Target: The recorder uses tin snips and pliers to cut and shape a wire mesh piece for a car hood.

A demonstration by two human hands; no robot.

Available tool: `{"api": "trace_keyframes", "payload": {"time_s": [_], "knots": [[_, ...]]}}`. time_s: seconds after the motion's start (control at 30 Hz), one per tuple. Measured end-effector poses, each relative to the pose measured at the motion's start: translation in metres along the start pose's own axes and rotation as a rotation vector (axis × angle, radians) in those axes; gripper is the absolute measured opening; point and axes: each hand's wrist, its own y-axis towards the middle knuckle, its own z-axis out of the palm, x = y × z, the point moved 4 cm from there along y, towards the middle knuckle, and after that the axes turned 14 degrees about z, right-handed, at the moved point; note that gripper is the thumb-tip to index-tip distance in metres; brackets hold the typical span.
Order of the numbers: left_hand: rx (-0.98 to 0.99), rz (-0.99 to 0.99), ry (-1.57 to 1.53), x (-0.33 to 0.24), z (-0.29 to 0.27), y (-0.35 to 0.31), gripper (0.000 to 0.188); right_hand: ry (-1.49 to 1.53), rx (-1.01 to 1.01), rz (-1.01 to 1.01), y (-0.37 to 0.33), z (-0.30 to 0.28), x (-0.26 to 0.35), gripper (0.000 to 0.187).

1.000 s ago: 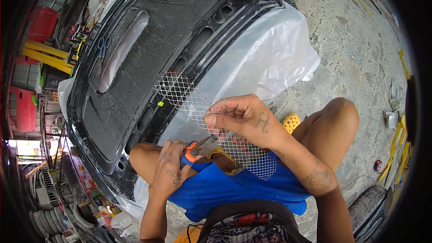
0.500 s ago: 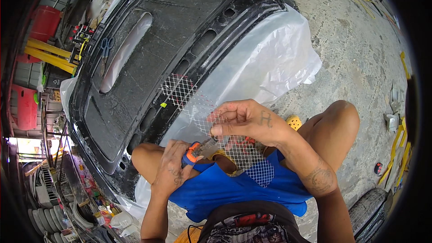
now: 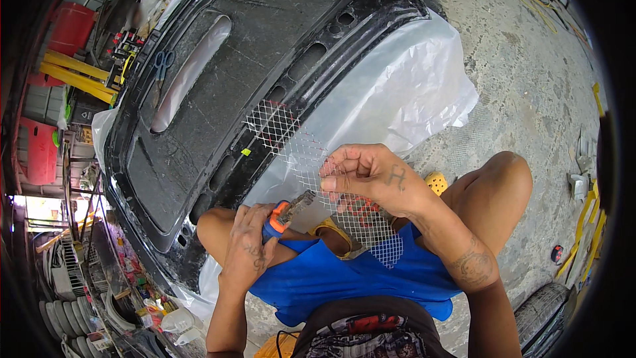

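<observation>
My left hand (image 3: 252,233) is wrapped round the blue-and-orange handles of pliers (image 3: 291,209), whose worn metal jaws point up and right. A long strip of silvery wire mesh (image 3: 273,124) is pinched between the thumb and fingers of my right hand (image 3: 372,174). The strip slants from above the black panel's near edge down to my blue shorts. Close to the mesh's left edge, the jaw tips appear just apart from it. Part of the strip is hidden behind my right fingers.
A large black vehicle panel (image 3: 265,40) with cut-out slots lies on white plastic sheeting (image 3: 404,73). Blue-handled scissors (image 3: 162,66) rest on its far left part. A tyre (image 3: 543,311) sits at lower right. Clutter and yellow bars (image 3: 76,76) line the left side.
The plier jaws have drawn back from the mesh and turned more upward. My right hand and the mesh have shifted slightly right, with the whole view moving a little too.
</observation>
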Motion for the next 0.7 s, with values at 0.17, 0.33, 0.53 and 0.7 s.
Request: {"api": "trace_keyframes", "payload": {"time_s": [0.17,0.33,0.53,0.7], "knots": [[0.005,0.001,0.006,0.003,-0.002,0.001,0.052,-0.069,0.007,0.021,0.001,0.001,0.0,0.018],[0.041,0.002,0.008,0.004,-0.001,0.003,0.049,-0.088,0.014,0.014,-0.001,0.001,0.002,0.017],[0.033,0.026,0.048,0.002,-0.001,0.007,0.041,-0.104,-0.024,0.007,-0.001,0.002,0.0,0.016],[0.065,-0.063,0.09,-0.004,-0.002,0.004,0.039,-0.162,-0.077,-0.001,0.001,0.0,-0.002,0.015]]}}
